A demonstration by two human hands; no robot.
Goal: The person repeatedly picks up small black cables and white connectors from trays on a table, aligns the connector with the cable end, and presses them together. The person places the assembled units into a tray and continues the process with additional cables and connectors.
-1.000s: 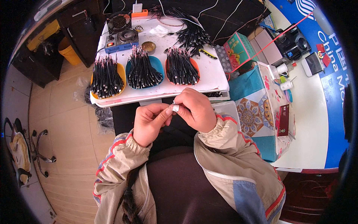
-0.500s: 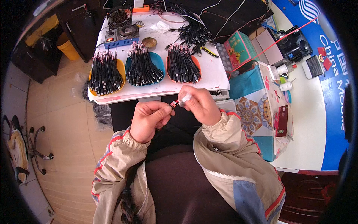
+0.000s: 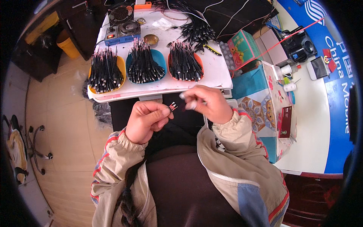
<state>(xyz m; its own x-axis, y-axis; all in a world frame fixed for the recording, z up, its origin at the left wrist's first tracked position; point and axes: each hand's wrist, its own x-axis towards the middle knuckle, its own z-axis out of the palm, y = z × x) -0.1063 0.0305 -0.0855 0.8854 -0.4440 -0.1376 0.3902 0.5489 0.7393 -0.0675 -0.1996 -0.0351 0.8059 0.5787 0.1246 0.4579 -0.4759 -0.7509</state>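
My left hand (image 3: pixel 148 120) is closed in a pinch on a cable end. Its short stripped wires (image 3: pixel 172 106), red and white, fan out past the thumb and forefinger; the rest of the cable is mostly hidden. To the right, my right hand (image 3: pixel 208 103) hangs apart from the wires, a little blurred. White coverings show on its thumb and forefinger tips, which are spread with nothing visible between them. Ahead on the white table lie bundles of black cables with metal plugs in a yellow tray (image 3: pixel 123 65), a blue tray (image 3: pixel 162 60) and an orange tray (image 3: pixel 200 62).
Behind the trays stand a blue soldering device (image 3: pixel 123 38), a fan (image 3: pixel 121 16) and a small metal bowl (image 3: pixel 151 39). A loose cable pile (image 3: pixel 196 32) and yellow-handled cutters (image 3: pixel 212 50) lie at the back right. A patterned box (image 3: pixel 261 109) stands right of me.
My right hand has let go of the wire ends and pulled away to the right, its fingers parting. My left hand keeps its pinch and has shifted slightly left.
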